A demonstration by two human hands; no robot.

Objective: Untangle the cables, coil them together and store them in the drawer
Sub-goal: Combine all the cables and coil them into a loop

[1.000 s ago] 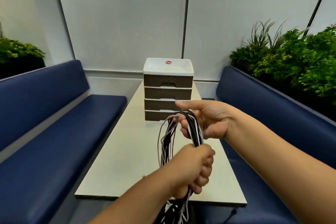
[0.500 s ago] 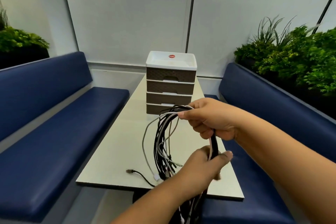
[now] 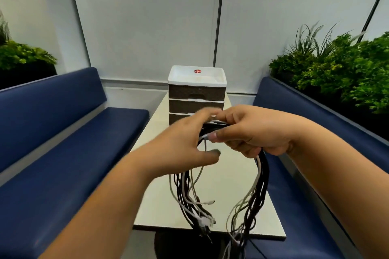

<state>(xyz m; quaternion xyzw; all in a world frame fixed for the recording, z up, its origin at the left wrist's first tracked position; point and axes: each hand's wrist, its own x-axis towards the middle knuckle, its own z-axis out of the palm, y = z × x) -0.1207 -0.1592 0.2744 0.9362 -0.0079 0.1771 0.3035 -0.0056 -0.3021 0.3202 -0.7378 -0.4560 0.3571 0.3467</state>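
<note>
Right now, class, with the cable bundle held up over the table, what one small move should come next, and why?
Probably bring the hanging ends up for another loop. The right hand grips the top of the cable bundle, the left hand reaches its top beside it, and loose ends dangle past the table edge. The drawer unit looks closed, so storing comes later.

Both bare forearms reach forward and meet in front of the chest. The right hand (image 3: 250, 132) is knuckles up, its fingers curled in a grip round the cables (image 3: 260, 176), thumb tip pressed against a white strand. The left hand (image 3: 181, 145) is blurred, back toward the camera, its fingers extended into the bundle beside the right hand's fingertips, thumb stretched out below.
</note>
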